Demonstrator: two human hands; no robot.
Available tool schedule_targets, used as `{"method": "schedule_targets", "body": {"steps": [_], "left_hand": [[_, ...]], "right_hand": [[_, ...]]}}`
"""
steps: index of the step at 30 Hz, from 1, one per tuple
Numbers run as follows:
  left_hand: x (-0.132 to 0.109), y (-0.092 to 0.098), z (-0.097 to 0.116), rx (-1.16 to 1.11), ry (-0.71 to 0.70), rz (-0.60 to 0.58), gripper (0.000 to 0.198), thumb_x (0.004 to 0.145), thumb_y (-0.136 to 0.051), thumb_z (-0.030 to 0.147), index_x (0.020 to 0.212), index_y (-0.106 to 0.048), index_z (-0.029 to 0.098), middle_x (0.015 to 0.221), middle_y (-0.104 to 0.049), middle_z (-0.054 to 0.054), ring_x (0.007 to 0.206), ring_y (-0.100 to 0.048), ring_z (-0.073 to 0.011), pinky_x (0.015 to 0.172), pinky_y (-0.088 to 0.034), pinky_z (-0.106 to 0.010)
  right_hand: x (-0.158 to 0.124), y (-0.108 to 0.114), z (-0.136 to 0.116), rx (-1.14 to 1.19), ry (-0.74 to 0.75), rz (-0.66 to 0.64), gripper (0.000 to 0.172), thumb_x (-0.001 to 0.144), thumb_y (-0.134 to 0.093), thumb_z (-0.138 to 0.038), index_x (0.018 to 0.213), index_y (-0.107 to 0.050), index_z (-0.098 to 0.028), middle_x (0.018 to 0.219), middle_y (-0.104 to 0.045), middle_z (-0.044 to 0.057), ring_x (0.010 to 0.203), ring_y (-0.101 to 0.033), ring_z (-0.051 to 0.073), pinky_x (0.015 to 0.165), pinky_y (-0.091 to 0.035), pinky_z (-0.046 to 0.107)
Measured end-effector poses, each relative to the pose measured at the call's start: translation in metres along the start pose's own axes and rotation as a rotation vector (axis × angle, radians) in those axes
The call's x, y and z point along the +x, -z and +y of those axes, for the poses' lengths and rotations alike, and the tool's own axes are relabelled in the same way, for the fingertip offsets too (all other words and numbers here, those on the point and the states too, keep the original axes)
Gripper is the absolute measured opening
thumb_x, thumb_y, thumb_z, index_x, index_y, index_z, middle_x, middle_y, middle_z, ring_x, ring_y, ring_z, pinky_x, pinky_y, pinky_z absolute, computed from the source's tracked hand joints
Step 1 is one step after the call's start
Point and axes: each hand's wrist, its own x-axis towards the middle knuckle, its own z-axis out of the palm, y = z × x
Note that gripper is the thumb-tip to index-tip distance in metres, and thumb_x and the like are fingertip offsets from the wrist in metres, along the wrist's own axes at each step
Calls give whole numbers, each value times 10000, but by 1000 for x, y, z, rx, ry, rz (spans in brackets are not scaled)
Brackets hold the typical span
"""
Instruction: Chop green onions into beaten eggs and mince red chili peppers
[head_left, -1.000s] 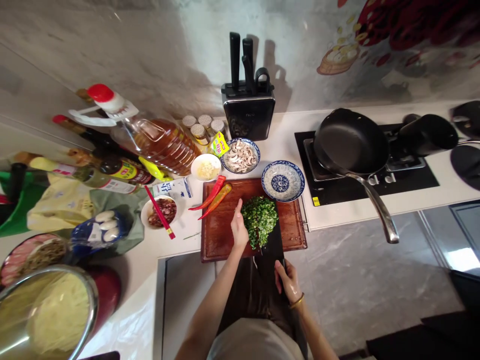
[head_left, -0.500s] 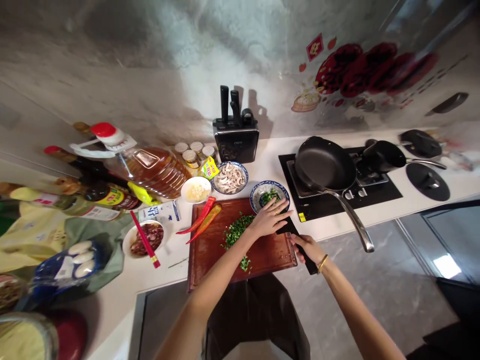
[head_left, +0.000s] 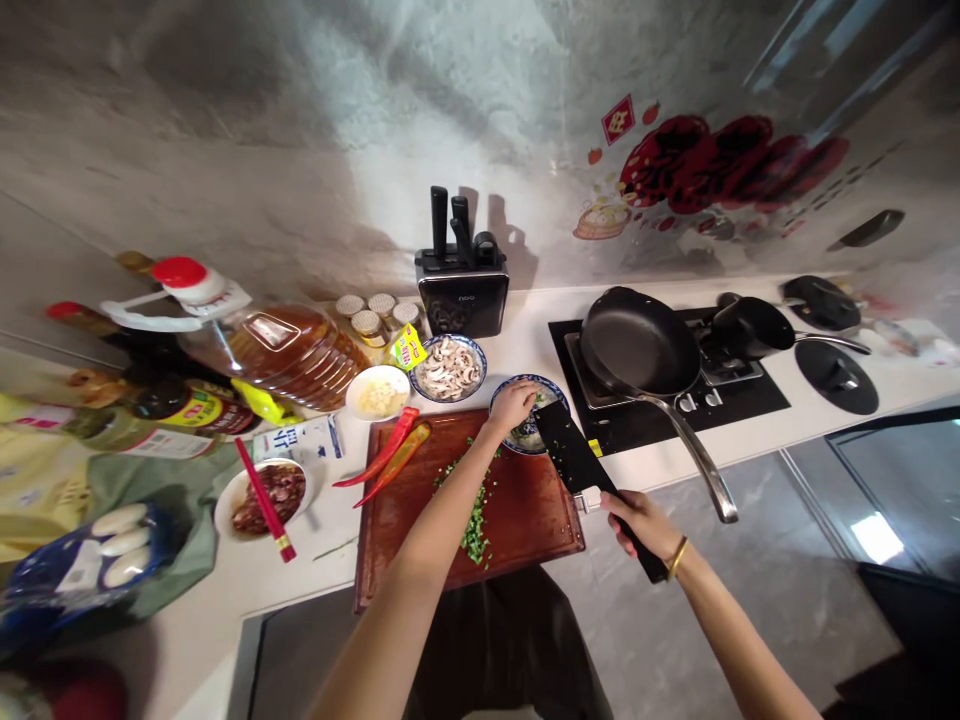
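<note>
While the head view looks down on the work, the right hand [head_left: 637, 525] is closed around the handle of a broad, flat, black-bladed knife [head_left: 574, 455], whose far end lies over a round white bowl with blue pattern [head_left: 526, 442]. Probably the blade is held slanting there so that small pieces can slide from it. The left hand [head_left: 516, 402] is over the same bowl, its fingers bent inward near the blade; whether they pinch anything, I cannot tell. Some green pieces show in the bowl, and more finely chopped greens [head_left: 475, 530] lie scattered on the reddish-brown wooden cutting board [head_left: 525, 510], beside the left forearm. The bowl stands at the board's far edge, I suppose to be within easy reach. One long red chilli [head_left: 391, 448] and one long orange chilli [head_left: 397, 462] lie over the board's left edge, seemingly set apart from the greens. On the black glass stove [head_left: 630, 428], a black frying pan [head_left: 637, 340] has its steel handle turned outward, perhaps for convenient grasping.
</note>
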Motion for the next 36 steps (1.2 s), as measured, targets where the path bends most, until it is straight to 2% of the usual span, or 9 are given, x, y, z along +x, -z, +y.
{"method": "schedule_targets", "body": {"steps": [6, 14, 17, 20, 22, 25, 29, 33, 36], "left_hand": [[-12, 3, 16, -52, 43, -11, 296, 860, -442, 198, 1111, -598, 209, 1148, -625, -47, 1065, -570, -165, 950, -438, -320], [-9, -4, 39, -94, -6, -53, 404, 824, -378, 62, 1161, -569, 176, 1186, -602, -71, 1089, -557, -167, 1002, -400, -332], [-35, 16, 37, -201, -18, -18, 351, 858, -396, 144, 1156, -570, 206, 1142, -628, -55, 1025, -590, -165, 955, -438, -326], [-84, 41, 20, -244, 182, 256, 323, 911, -336, 238, 1138, -561, 197, 1109, -639, -60, 1026, -589, -156, 904, -470, -308], [-116, 51, 3, -182, 283, 329, 316, 915, -339, 273, 1095, -583, 183, 1086, -647, -69, 1025, -593, -161, 910, -469, -323], [-142, 50, -19, -47, 206, 103, 322, 890, -412, 308, 1138, -578, 188, 1241, -569, -74, 1174, -505, -182, 1028, -379, -389], [-149, 39, -29, 24, 44, -179, 365, 890, -410, 303, 1205, -542, 176, 1326, -492, -80, 1284, -381, -190, 1102, -258, -455], [-178, 47, -20, -133, 22, -219, 321, 909, -370, 279, 1085, -627, 202, 1170, -621, -52, 1176, -508, -161, 1055, -365, -415], [-213, 60, -8, -243, 95, -101, 295, 901, -401, 282, 1078, -630, 223, 1153, -630, -47, 1167, -517, -173, 1041, -384, -430]], "right_hand": [[-10, -20, 29, 24, 102, 161, 457, 720, -532, -619, 605, -381, -204, 429, -413, -88, 277, -388, 54, 287, -285, 187], [-33, -41, 62, 130, 103, 206, 440, 769, -497, -605, 603, -389, -213, 387, -380, -83, 275, -341, 58, 308, -261, 196], [-43, -44, 83, 68, 146, 194, 425, 793, -487, -582, 595, -396, -217, 359, -356, -80, 281, -333, 68, 325, -251, 204], [-48, -50, 111, -73, 183, 194, 380, 765, -538, -567, 629, -477, -218, 384, -423, -56, 316, -385, 97, 344, -286, 222], [-48, -57, 130, -181, 237, 262, 329, 735, -581, -548, 743, -582, -219, 519, -582, 1, 440, -532, 156, 423, -390, 249], [-41, -72, 153, -377, 326, 422, 341, 744, -584, -499, 947, -644, -232, 873, -693, 84, 733, -645, 248, 613, -471, 297], [-19, -90, 163, -630, 315, 527, 387, 815, -498, -449, 1111, -623, -234, 958, -674, 112, 725, -637, 240, 616, -445, 295], [14, -96, 154, -851, 341, 528, 429, 870, -406, -408, 1197, -584, -195, 1007, -654, 145, 781, -630, 240, 679, -437, 300], [36, -99, 145, -899, 372, 520, 449, 868, -400, -418, 1197, -584, -176, 998, -657, 152, 809, -627, 243, 731, -440, 312]]}}
